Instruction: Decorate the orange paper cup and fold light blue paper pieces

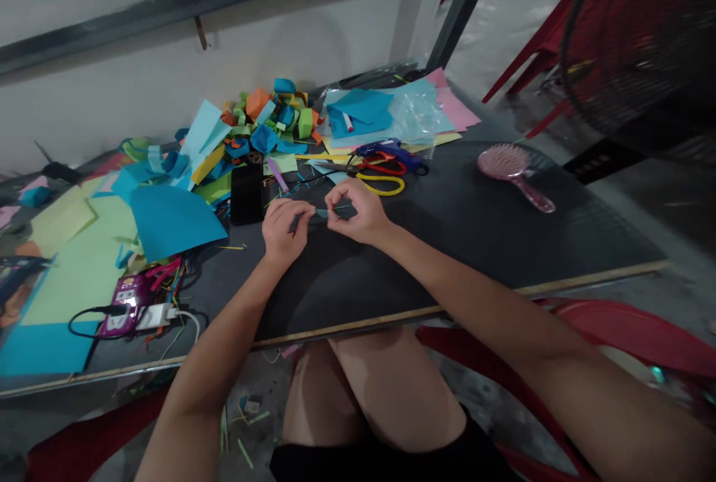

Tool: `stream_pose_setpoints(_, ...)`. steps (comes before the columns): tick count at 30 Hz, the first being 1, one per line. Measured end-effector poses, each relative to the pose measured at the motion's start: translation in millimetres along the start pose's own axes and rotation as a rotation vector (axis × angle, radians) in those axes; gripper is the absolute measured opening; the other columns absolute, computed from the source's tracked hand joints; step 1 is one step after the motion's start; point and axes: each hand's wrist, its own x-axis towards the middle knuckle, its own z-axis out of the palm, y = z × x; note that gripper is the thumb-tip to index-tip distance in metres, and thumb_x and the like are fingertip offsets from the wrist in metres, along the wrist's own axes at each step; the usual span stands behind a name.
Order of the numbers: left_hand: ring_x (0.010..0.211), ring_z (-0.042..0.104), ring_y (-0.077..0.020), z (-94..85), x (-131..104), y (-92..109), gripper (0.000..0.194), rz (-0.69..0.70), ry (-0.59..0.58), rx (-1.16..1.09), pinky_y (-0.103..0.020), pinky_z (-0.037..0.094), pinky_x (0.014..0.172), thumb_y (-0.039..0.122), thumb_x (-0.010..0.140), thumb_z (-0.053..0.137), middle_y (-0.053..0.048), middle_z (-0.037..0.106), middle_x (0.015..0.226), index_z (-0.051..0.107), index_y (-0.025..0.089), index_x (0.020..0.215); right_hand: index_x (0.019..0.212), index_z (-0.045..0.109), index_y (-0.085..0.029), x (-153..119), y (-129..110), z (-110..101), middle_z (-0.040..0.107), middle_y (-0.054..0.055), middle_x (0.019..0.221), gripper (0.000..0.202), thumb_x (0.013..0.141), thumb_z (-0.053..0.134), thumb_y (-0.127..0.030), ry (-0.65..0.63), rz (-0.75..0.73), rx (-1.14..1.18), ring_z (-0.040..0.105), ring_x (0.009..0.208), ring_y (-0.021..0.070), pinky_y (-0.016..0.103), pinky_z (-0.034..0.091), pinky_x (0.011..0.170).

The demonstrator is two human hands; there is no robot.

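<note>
Between my fingertips, over the dark table [358, 273], is a small blue strip of paper [321, 213]. My left hand [286, 227] pinches one end of it with thumb and forefinger. At the other end, the thumb and forefinger of my right hand [358, 213] are closed on it too; most of the strip is hidden by the fingers. A black phone [247, 195] lies just left of my left hand. Beyond my right hand are scissors with red and yellow handles [383, 182] and a blue tool [394, 154] that I cannot identify.
A heap of folded coloured paper pieces [268, 120] lies against the wall. Blue sheets [176, 221] and a purple power socket [124, 307] with plugs are at left. A pink hairbrush [512, 168] lies at right, near a fan [632, 49]. A red chair [632, 333] stands below the table edge.
</note>
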Motion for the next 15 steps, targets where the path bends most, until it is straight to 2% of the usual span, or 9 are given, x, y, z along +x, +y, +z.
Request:
stream_pose_setpoints(4,0.076,0.063,-0.0137,-1.6,1.1,-1.0,0.007,-0.02,0.006,-0.004,-0.029,0.051,0.074,0.017,0.088,0.062,-0.001,0.074,0.077,0.066,0.021,0.082,0.081,0.047,-0.024,0.9,1.6,-0.9,0.061,-0.002,0.074,0.022,0.068,0.057,-0.009,-0.009,-0.024,-0.022,0.058,0.071,0.016,0.032,0.045,0.072)
stream_pose_setpoints(11,0.077,0.062,-0.0158,-1.1,-0.1,-3.9,0.015,-0.105,-0.034,0.026,-0.032,0.051,0.074,0.028,0.091,0.059,-0.002,0.073,0.076,0.067,0.022,0.08,0.081,0.048,-0.024,-2.0,5.1,-4.8,0.062,-0.001,0.076,0.02,0.067,0.057,-0.013,-0.086,0.104,-0.014,0.057,0.071,0.0165,0.032,0.046,0.071)
stream_pose_setpoints(15,0.079,0.061,-0.0155,-7.4,2.7,-8.6,0.02,-0.2,0.045,0.044,-0.03,0.049,0.073,0.033,0.092,0.059,-0.003,0.071,0.076,0.067,0.021,0.079,0.081,0.047,-0.024,-4.9,10.8,-7.5,0.062,-0.002,0.076,0.022,0.065,0.057,-0.011,-0.072,0.138,-0.018,0.058,0.071,0.0161,0.033,0.046,0.072)
